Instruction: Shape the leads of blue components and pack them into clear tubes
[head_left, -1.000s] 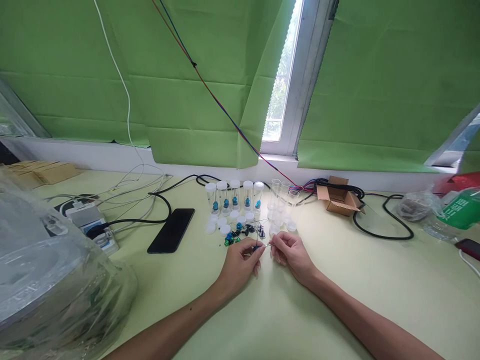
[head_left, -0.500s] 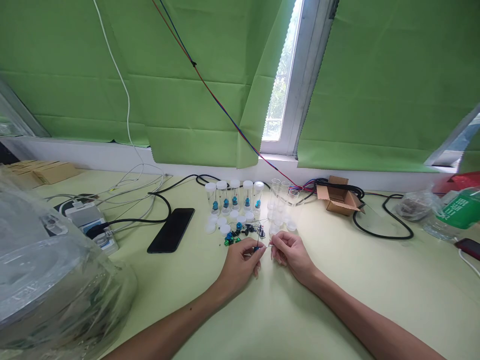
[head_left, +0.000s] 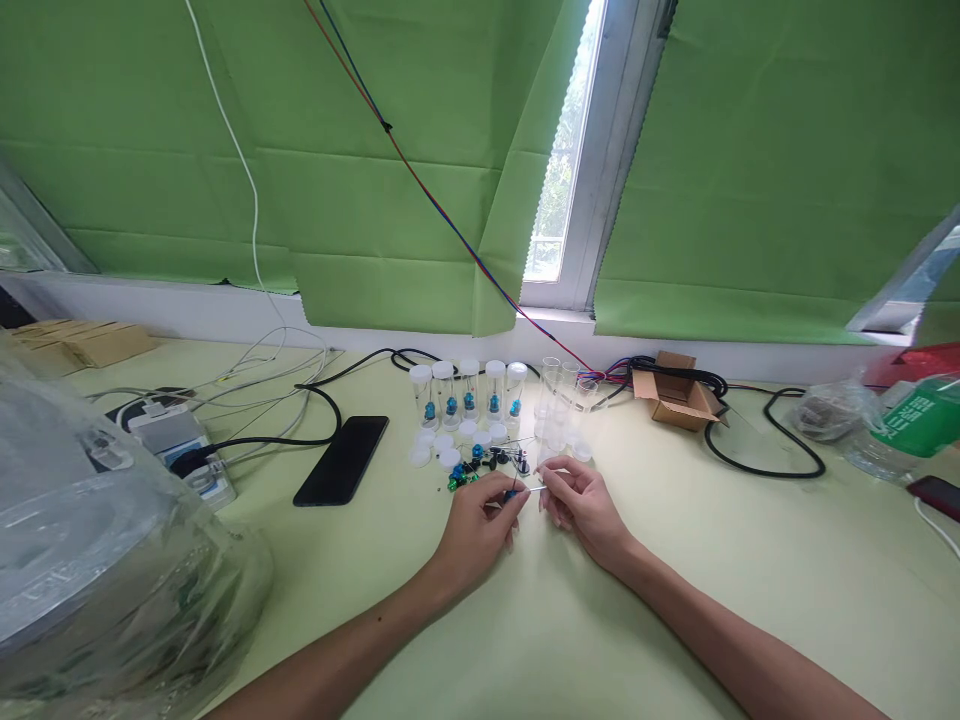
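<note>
My left hand pinches a small dark-blue piece with a thin dark stem pointing up. Close beside it, my right hand holds a thin pale rod between thumb and fingers. That rod bridges the small gap between both sets of fingertips; whether it is joined to the blue piece I cannot tell. Just beyond lie loose green pieces, black pieces and thin metal pins. White caps are scattered behind them. Several white-capped clear tubes stand in a row, each with a blue piece inside.
Uncapped clear tubes stand behind my right hand. A black phone lies left, near a power strip and cables. A plastic-wrapped object fills the near left. An open cardboard box and a bottle are right.
The fingertips have drawn slightly apart, and more of the pale rod shows between them. Both hands otherwise keep nearly the same place and grip.
</note>
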